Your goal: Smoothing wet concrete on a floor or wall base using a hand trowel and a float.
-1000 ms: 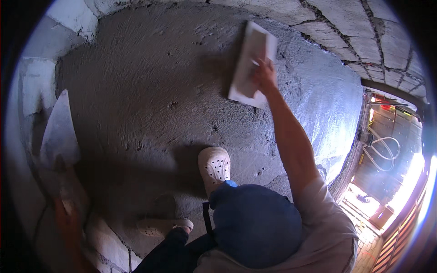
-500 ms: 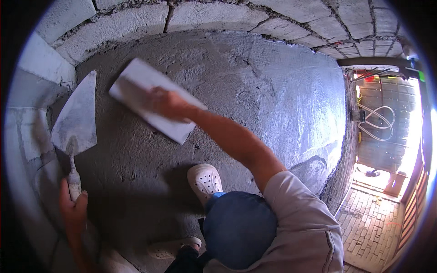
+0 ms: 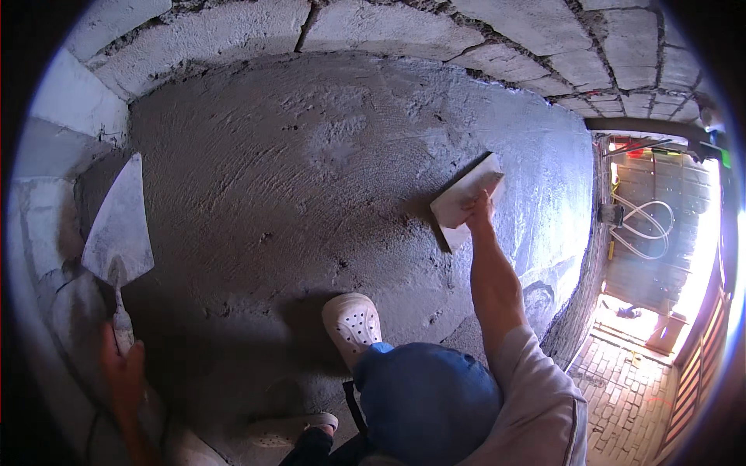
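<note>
My right hand (image 3: pixel 479 208) grips a pale rectangular float (image 3: pixel 458 198) on the right half of the grey, wet-looking mortar surface (image 3: pixel 311 186), which is rough on the left and smoother in the bright light at right. My left hand (image 3: pixel 122 361) is wrapped round the handle of a pointed trowel (image 3: pixel 118 233) at the lower left, its triangular blade upward beside the block wall. Below the float, one of my cream clogs (image 3: pixel 350 322) shows with the other partly hidden lower down.
Block walls (image 3: pixel 388 27) with cracked joints border the top and left (image 3: pixel 70 101). At right, a bright doorway opens onto brick paving (image 3: pixel 614 388), with a looped white hose (image 3: pixel 645 229), a metal sheet and a slatted wooden panel (image 3: pixel 699 373).
Over the last second my right hand swept the float left across the mortar, then back right to a lower position. My left hand still holds the trowel at the left.
</note>
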A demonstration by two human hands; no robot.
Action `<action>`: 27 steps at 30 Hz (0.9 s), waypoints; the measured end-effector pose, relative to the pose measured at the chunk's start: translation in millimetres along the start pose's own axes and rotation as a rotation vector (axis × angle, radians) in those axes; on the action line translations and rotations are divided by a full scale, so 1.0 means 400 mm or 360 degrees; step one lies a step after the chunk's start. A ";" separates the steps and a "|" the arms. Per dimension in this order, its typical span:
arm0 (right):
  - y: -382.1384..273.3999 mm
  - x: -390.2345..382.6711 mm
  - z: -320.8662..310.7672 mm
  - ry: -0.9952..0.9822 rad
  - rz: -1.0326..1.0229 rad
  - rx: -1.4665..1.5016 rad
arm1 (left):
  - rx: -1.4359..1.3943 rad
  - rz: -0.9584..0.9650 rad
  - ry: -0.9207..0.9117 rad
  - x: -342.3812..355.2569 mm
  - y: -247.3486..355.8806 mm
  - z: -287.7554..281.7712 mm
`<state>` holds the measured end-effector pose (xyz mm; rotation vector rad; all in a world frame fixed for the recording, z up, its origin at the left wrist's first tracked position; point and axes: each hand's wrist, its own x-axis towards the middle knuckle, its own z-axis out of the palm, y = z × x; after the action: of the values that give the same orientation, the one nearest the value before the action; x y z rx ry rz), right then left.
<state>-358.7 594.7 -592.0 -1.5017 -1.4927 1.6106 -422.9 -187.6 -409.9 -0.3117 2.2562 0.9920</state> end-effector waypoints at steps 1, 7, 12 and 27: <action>0.000 0.008 0.006 -0.0003 0.0028 0.0023 | 0.0003 -0.0008 0.0005 -0.002 -0.014 0.003; -0.056 -0.009 0.298 -0.0667 -0.0002 -0.0043 | -0.0054 0.0126 0.0338 -0.010 -0.105 -0.002; -0.060 -0.121 0.506 -0.0982 -0.0118 -0.0148 | 0.0006 0.0248 0.0387 -0.006 0.005 0.004; 0.005 -0.611 0.760 -0.1649 -0.1298 -0.1363 | 0.0234 0.0577 0.0300 0.066 0.197 0.098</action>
<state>-563.2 264.4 -559.0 -0.0163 -3.0634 1.2385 -460.3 -104.2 -401.8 0.0764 2.6022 1.0006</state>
